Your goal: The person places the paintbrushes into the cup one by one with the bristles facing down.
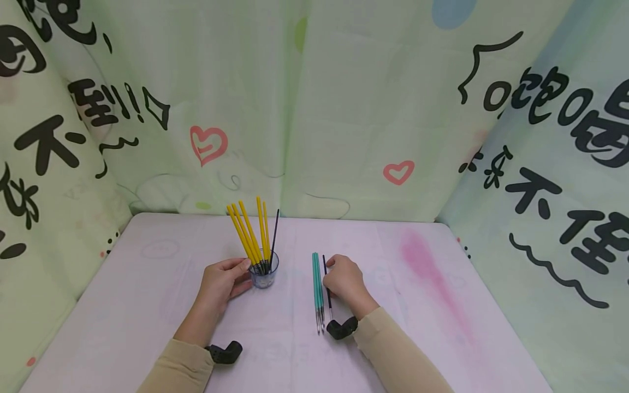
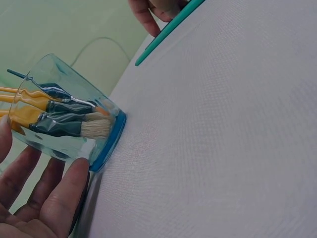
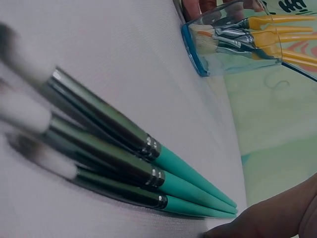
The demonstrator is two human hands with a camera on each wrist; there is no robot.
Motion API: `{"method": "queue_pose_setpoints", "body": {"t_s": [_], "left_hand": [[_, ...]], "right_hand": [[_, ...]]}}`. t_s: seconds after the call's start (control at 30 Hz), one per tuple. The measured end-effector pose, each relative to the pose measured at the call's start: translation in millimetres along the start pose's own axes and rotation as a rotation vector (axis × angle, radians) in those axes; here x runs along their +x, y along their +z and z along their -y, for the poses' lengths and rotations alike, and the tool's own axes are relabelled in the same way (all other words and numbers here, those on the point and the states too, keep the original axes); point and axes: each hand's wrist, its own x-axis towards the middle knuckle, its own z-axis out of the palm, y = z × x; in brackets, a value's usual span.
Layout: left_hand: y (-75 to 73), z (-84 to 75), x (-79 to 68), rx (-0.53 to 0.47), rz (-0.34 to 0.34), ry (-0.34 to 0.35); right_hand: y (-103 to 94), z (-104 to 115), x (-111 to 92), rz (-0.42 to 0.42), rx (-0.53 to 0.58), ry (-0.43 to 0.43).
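A clear cup with a blue base [image 2: 111, 141] stands upright on the table, holding several yellow-handled paintbrushes [image 1: 248, 232] and a dark-handled one [image 1: 275, 232], bristles down. My left hand [image 1: 225, 279] holds the cup's left side between thumb and fingers. To the right, three green-handled paintbrushes [image 3: 198, 191] lie side by side, their bristles toward me. Beside them is another dark-handled paintbrush [image 1: 330, 303]; my right hand [image 1: 345, 281] pinches its handle, partly covering it. In the right wrist view that dark brush is hidden.
A pale cloth covers the table [image 1: 275, 338], with a pink smear [image 1: 432, 262] on the right. Light green curtains [image 1: 344, 109] with black lettering and red hearts hang behind and at both sides. Each wrist wears a black camera mount.
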Motion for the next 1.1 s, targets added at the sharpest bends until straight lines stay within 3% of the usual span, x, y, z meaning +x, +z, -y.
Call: {"method": "queue_pose_setpoints", "body": {"t_s": [0.8,0.97,1.1], "left_hand": [[0.4,-0.4,0.5,-0.010,0.008,-0.010],[0.3,0.4,0.1,-0.006,0.008,-0.005],[-0.2,0.6,-1.2,0.005,0.008,0.002]], "right_hand": [[-3.8,5,0,0.000,-0.051,-0.025],[-6.6,-2,7,0.061,0.025,0.004],[-12.0,-10,12,0.133,0.195,0.036]]}}
